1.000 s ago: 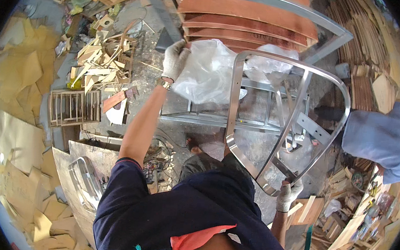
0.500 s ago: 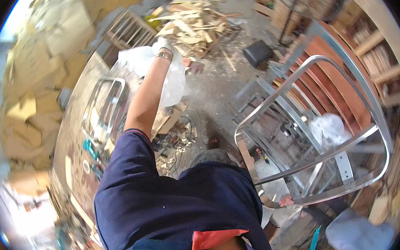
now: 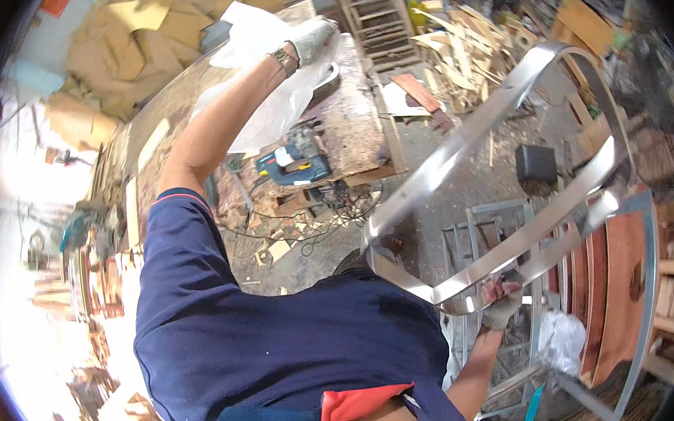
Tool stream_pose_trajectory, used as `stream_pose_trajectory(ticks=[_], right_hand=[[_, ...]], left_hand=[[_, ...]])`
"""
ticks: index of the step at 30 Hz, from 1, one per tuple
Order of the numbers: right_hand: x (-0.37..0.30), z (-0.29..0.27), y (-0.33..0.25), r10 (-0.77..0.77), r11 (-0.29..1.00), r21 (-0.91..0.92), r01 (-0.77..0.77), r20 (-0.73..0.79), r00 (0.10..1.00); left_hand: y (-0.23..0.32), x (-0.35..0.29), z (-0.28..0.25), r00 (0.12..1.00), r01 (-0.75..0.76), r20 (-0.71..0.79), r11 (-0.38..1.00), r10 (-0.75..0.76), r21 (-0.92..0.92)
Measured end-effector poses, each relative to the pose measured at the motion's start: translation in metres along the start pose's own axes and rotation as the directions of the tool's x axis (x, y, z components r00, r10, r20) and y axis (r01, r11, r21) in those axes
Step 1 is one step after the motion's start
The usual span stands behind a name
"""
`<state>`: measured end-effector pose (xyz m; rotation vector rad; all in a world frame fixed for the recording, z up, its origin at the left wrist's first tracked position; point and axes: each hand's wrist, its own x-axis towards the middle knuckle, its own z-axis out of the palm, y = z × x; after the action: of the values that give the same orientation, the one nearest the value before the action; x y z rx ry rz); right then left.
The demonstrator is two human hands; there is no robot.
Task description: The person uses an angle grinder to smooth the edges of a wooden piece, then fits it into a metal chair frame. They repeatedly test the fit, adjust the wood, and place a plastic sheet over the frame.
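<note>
My left hand (image 3: 313, 40), in a pale work glove, is closed on a crumpled white plastic sheet (image 3: 261, 112) above the wooden worktable (image 3: 359, 140). The sheet hangs down over the table's far part. My right hand (image 3: 499, 303) wears a glove that leaves the fingertips bare. Its fingers grip the lower bar of a shiny bent metal frame (image 3: 514, 106), which stands tilted up in front of me on the right. Part of a curved metal piece shows at the sheet's edge. A blue jigsaw (image 3: 297, 167) rests at the table's near edge.
Beyond the table lie a slatted wooden crate (image 3: 381, 22) and a heap of wood scraps (image 3: 467, 49). A black box (image 3: 536, 164) stands on the floor. At right are reddish boards (image 3: 623, 284), a grey metal rack and a clear plastic bag (image 3: 562, 340). Cables lie below the table.
My view has turned left, toward the table. The plastic sheet now lies over the tabletop in my left hand. My right hand still holds the metal frame, now nearer and tilted differently.
</note>
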<state>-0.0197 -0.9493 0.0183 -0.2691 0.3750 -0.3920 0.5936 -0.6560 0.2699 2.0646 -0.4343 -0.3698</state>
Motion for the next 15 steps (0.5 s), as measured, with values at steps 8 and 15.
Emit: stream_pose_trajectory(ticks=[8, 15], right_hand=[[0.139, 0.089, 0.091, 0.660, 0.555, -0.153, -0.818, 0.679, 0.322], [0.088, 0.107, 0.152, 0.669, 0.302, -0.086, -0.950, 0.729, 0.147]], left_hand=[[0.059, -0.128, -0.013, 0.770, -0.638, 0.515, 0.418, 0.378, 0.647], [0.082, -0.165, -0.039, 0.864, -0.485, 0.389, 0.314, 0.320, 0.816]])
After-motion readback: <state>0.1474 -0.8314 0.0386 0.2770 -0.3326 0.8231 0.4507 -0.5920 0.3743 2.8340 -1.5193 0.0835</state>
